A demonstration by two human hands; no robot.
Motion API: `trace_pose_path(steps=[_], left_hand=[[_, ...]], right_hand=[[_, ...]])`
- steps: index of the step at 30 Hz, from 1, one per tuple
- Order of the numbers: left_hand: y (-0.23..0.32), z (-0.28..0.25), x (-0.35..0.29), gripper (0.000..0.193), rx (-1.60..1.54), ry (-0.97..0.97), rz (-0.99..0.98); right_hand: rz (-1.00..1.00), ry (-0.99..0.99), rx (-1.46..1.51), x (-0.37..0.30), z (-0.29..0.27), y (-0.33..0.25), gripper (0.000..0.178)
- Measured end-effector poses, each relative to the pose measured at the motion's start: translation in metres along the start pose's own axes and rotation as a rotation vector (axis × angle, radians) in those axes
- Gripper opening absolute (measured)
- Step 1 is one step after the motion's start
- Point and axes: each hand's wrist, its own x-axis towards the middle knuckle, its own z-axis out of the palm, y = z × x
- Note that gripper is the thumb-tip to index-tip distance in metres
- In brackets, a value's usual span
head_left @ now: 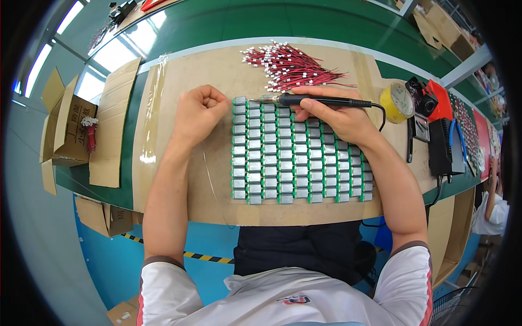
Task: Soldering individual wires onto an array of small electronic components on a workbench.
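Observation:
My right hand (331, 111) grips a black-handled soldering iron (326, 101), its metal tip pointing left at the top left corner of a block of parts. These parts (285, 155) are small silver-grey rectangular cells with green edges, laid in several tight columns on brown board. Just left of the tip, my left hand (204, 111) is closed with thumb and fingertips pinched together. A thin silvery solder wire (208, 174) trails below this hand toward the board's front edge; its upper end is hidden by the hand. Whatever joint lies under the tip is too small to make out.
Red-and-black leads (291, 65) with white connectors are heaped behind the cells. At right are yellow tape (397, 102), a red bin (439, 100) and a black box (439, 146) beside blue-handled pliers (459, 138). The iron's cord (382, 117) loops rightward. Cardboard boxes (73, 130) stand left.

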Motion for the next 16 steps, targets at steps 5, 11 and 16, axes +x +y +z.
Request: trace_pose_path(steps=[5, 11, 16], left_hand=[[-0.0038, 0.0002, 0.0017, 0.010, 0.002, -0.005, 0.000], [-0.0017, 0.0012, 0.0014, 0.011, 0.004, -0.009, -0.018], [-0.0021, 0.0004, 0.0017, 0.011, -0.002, -0.022, -0.033]], right_hand=[[-0.002, 0.000, 0.013, -0.0003, -0.0001, 0.0010, 0.028], [0.000, -0.001, 0.019, -0.0002, 0.0003, 0.0003, 0.027], [-0.010, -0.008, -0.005, 0.0004, -0.0009, 0.0016, 0.028]])
